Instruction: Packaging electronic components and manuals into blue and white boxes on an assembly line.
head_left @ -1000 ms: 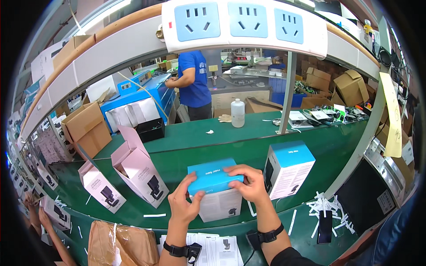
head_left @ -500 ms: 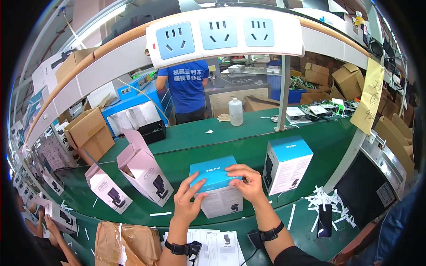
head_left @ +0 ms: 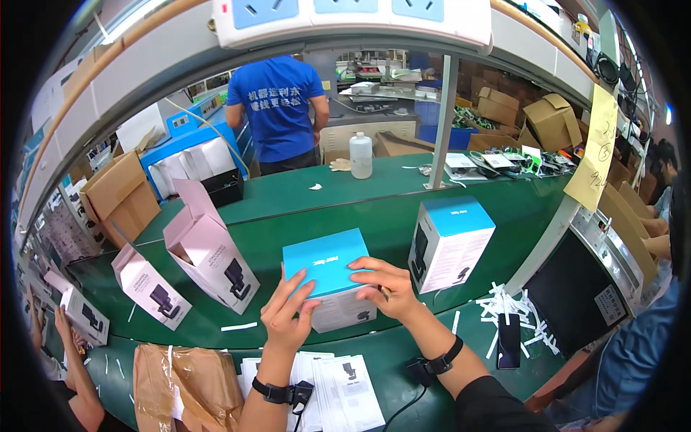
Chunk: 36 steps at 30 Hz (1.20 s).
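Observation:
A white carton with a blue top stands upright on the green bench in front of me, printed with a small dark device picture. My left hand grips its left front edge, fingers on the blue lid and thumb by the front. At the right front edge, my right hand lays its fingers over the lid, thumb tucked below; a small dark spot shows between thumb and fingers, too small to name. Dark bands with small black units circle both wrists. A second blue-topped carton stands upright to the right.
Two pink-and-white cartons with raised flaps stand left. Printed sheets and a brown paper package lie near me. White strips surround a black phone. A power strip hangs overhead; co-workers are left, right and behind the bench.
The whole view has shifted, so the bench things appear higher and further left. Both hands stay on the carton; the right fingers have moved slightly at its edge.

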Motion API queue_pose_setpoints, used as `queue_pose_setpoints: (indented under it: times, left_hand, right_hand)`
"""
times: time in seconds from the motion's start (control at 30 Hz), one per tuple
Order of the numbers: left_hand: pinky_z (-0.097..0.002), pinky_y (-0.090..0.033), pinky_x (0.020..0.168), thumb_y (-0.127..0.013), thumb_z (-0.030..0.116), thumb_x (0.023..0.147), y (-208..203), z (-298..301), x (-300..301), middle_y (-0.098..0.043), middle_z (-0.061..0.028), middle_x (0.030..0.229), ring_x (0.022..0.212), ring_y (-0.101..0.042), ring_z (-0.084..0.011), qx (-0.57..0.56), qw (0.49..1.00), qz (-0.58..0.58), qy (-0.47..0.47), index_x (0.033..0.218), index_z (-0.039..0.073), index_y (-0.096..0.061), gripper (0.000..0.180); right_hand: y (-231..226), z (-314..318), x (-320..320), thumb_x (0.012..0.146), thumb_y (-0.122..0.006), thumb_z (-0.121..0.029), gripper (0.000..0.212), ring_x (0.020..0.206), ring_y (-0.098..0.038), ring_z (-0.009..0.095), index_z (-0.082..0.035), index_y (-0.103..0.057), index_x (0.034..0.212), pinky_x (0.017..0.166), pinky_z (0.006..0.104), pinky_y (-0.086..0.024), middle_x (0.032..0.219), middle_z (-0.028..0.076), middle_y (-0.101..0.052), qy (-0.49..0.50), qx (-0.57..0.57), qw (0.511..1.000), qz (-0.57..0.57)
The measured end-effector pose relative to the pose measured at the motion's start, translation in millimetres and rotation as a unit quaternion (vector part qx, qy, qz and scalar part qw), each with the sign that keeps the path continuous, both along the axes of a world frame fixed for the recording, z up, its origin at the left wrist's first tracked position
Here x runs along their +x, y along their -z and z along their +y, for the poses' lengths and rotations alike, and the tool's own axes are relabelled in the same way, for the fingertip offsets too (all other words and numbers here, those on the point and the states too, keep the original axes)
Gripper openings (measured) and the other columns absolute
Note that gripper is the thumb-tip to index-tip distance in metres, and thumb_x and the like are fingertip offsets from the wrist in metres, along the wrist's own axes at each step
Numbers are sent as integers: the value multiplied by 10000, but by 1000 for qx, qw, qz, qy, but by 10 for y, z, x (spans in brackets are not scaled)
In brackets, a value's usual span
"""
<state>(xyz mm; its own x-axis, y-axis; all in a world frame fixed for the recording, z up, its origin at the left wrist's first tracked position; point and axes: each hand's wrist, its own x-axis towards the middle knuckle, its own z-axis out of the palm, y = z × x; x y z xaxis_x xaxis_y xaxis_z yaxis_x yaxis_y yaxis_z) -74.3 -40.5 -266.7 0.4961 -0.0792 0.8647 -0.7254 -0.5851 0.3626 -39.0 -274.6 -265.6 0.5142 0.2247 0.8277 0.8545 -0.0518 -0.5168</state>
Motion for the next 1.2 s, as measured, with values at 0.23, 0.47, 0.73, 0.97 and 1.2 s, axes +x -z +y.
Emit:
queue_pose_setpoints:
  times: [0.23,0.47,0.73,0.97,1.2]
  left_hand:
    - [-434,-547,951,-784,46,782,141,-39,25,-714,-170,1148,1210,-603,-446,-38,999,-25,-16,975,-2,-749,202]
    - [-405,-550,948,-745,-13,799,9,-325,111,-724,-154,1125,1196,-632,-383,-137,989,53,-8,986,11,-754,189]
    - [-408,-498,937,-850,50,705,-71,-449,47,-735,-163,1082,1012,-714,-287,-106,993,25,-41,950,18,-743,270]
    - [-396,-498,940,-830,37,736,-72,-416,117,-748,-177,1038,989,-722,-263,-149,984,96,-21,909,-1,-759,190]
    - [-399,-555,966,-744,-22,814,65,-205,103,-696,-190,1188,1142,-663,-293,-133,979,138,62,1069,-2,-732,256]
  right_hand:
    - [-69,88,72,744,-829,-94,248,951,-712,273,-20,-737,961,818,353,-583,1061,133,-719,13,16,997,-68]
    - [18,91,150,794,-783,-15,177,998,-692,259,12,-717,956,894,363,-546,1062,160,-713,81,78,994,-13]
    - [-124,42,-3,699,-884,-118,354,973,-710,236,-16,-737,1005,839,328,-566,1076,114,-724,120,14,992,23]
    - [-127,-6,68,772,-825,-81,235,937,-719,219,-23,-757,990,821,320,-570,1042,117,-739,88,47,993,66]
    - [-178,-139,203,899,-703,-111,158,980,-705,244,-9,-757,1007,866,342,-555,1052,145,-737,44,29,997,59]
